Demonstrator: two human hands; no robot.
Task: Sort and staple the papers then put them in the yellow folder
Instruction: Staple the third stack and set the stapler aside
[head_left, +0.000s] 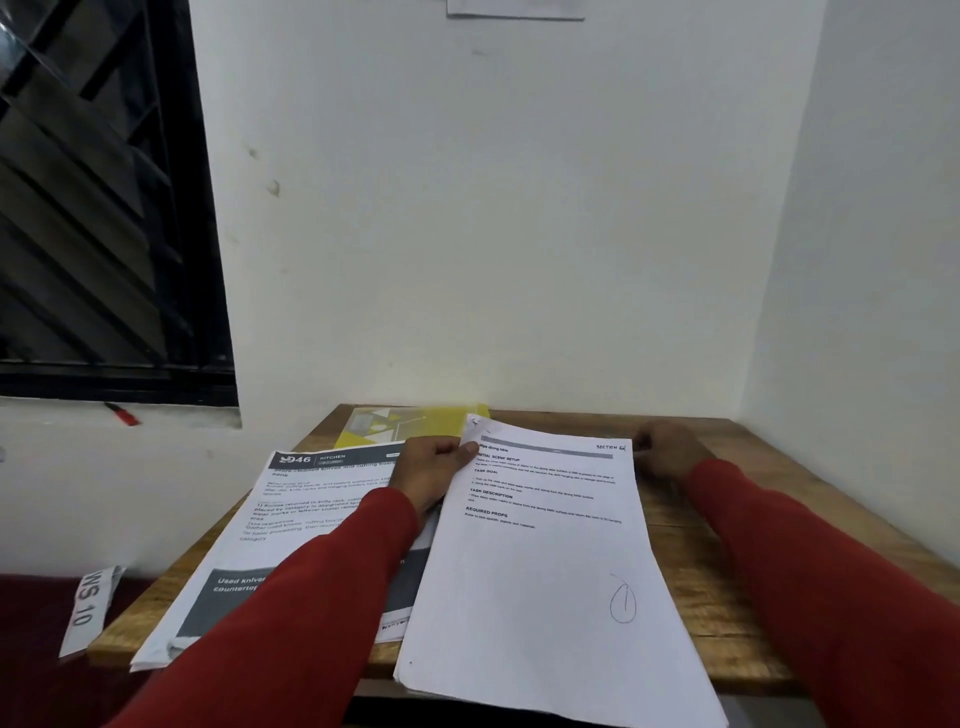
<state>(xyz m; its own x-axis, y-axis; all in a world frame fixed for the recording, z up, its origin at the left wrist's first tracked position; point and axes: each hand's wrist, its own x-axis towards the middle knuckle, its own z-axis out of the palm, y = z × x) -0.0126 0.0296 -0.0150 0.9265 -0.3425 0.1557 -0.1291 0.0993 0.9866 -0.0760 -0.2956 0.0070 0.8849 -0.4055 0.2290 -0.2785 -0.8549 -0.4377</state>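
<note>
Wood: table (727, 525) carrying everything, wedged into a wall corner.
White stack (540, 561): lying nearest, overhanging the near edge; worth squaring before stapling.
Kitchen stack (291, 514): sitting left, partly under the left sleeve.
Folder (415, 422): yellow, lying at the back, half covered by papers.
Left hand (434, 467): pinching the white stack's top-left corner.
Right hand (667, 449): curling at its top-right corner; grip impossible to tell.
Stapler: not showing.
</note>
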